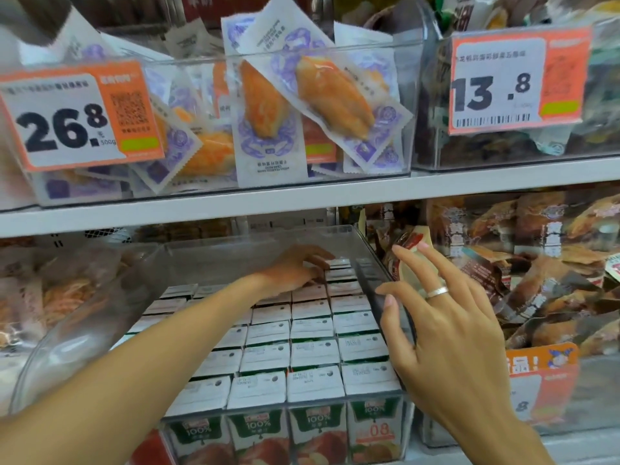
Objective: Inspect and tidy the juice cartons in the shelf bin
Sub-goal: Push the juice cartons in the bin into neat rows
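A clear plastic shelf bin on the lower shelf holds several rows of small juice cartons with white tops and green fronts marked 100%. My left hand reaches deep into the bin and rests on the cartons in the back rows, its fingers bent over their tops. My right hand, with a silver ring, hovers at the bin's right wall with fingers spread and holds nothing.
Brown snack packets fill the bin to the right. A bin of orange-and-white packets stands on the shelf above, with price tags 26.8 and 13.8. The white shelf edge runs just above the carton bin.
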